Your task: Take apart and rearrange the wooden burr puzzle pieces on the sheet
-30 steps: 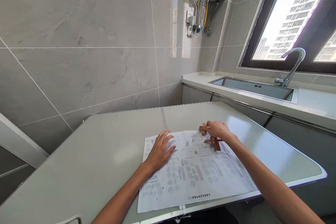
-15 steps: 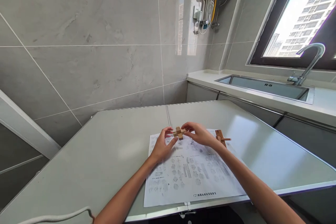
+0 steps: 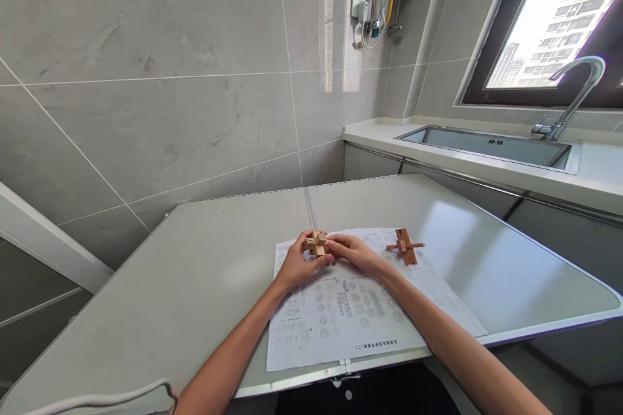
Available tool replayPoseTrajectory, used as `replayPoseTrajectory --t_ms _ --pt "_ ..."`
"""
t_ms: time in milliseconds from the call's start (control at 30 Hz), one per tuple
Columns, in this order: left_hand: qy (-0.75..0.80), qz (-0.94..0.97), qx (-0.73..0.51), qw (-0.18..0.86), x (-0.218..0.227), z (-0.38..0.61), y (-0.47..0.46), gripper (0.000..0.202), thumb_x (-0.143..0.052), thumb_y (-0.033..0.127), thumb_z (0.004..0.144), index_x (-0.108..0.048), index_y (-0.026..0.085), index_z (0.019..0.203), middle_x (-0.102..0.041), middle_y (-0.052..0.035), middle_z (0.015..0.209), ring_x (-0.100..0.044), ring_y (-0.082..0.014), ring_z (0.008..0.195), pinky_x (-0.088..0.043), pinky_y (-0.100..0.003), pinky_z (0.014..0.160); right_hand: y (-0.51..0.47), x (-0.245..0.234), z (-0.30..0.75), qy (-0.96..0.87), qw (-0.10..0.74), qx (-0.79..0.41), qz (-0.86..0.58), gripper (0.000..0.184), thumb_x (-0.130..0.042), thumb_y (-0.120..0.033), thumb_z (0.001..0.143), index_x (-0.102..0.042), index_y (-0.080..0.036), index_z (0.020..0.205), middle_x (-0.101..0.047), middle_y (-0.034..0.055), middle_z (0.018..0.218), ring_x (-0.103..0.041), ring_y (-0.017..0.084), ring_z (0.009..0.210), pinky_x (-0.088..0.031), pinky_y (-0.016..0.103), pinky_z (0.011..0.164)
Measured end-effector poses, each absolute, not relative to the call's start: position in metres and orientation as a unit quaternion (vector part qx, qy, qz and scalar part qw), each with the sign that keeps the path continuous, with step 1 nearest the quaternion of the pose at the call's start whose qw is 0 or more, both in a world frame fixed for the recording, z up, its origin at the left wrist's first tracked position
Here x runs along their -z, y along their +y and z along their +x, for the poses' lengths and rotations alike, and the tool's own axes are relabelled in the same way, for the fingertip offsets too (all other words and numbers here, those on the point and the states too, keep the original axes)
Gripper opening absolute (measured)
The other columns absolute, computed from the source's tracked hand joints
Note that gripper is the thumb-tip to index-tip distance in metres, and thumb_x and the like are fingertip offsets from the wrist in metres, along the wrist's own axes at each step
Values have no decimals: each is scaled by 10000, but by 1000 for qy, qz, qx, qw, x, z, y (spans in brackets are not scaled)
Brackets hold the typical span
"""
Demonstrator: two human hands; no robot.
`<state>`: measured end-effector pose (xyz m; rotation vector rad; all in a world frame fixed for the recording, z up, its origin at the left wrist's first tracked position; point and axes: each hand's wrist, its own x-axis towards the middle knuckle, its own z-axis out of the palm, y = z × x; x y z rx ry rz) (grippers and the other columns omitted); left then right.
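Note:
A small light-wood interlocking puzzle (image 3: 317,244), shaped like a cross of short blocks, is held up over the paper sheet (image 3: 341,337). My left hand (image 3: 298,266) is closed around its left and lower side, thumb pointing right beneath it. From the right, the fingers of my right hand (image 3: 357,253) pinch its right side; the fingertips are partly hidden. To the right of my right hand, a darker brown wooden cross-shaped piece (image 3: 405,247) with a thin crossbar lies on the upper right of the sheet. Printed puzzle diagrams and text cover the paper.
The sheet lies on a pale folding table (image 3: 214,272) with a centre seam. A white cable (image 3: 107,398) runs along the near left edge. Behind to the right are a counter with a sink (image 3: 491,149) and a faucet (image 3: 579,94). A tiled wall (image 3: 195,123) stands behind.
The puzzle has turned and shifted slightly left, with my left hand now wrapped closer around it. My right hand has moved left and down, uncovering the brown wooden piece.

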<state>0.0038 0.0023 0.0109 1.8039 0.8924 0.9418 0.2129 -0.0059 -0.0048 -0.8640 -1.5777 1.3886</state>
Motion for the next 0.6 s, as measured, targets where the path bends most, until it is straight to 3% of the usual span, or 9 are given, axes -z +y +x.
replayPoseTrajectory --t_ms 167,400,600 --pt "307 740 -341 492 -18 1 5 545 -847 430 799 -625 238 1258 -682 -98 1321 -656 -242 1129 -497 -381 1006 -8 1 220 -598 360 -659 -280 491 -733 -620 866 -735 -167 1056 -720 58 929 -684 192 814 -585 324 729" --pt "249 728 -290 569 -27 -3 2 644 -889 383 766 -630 239 1337 -621 -123 1436 -615 -300 1263 -484 -409 1060 -9 5 226 -595 300 -700 -256 376 -813 -512 841 -740 -148 900 -694 38 835 -651 152 688 -564 314 708" --pt "259 735 -285 558 -27 -4 1 726 -922 332 720 -615 265 1374 -631 -102 1421 -618 -286 1262 -483 -396 1066 -9 10 220 -617 338 -658 -269 331 -850 -422 811 -743 -180 1009 -716 42 932 -659 179 752 -548 332 738"
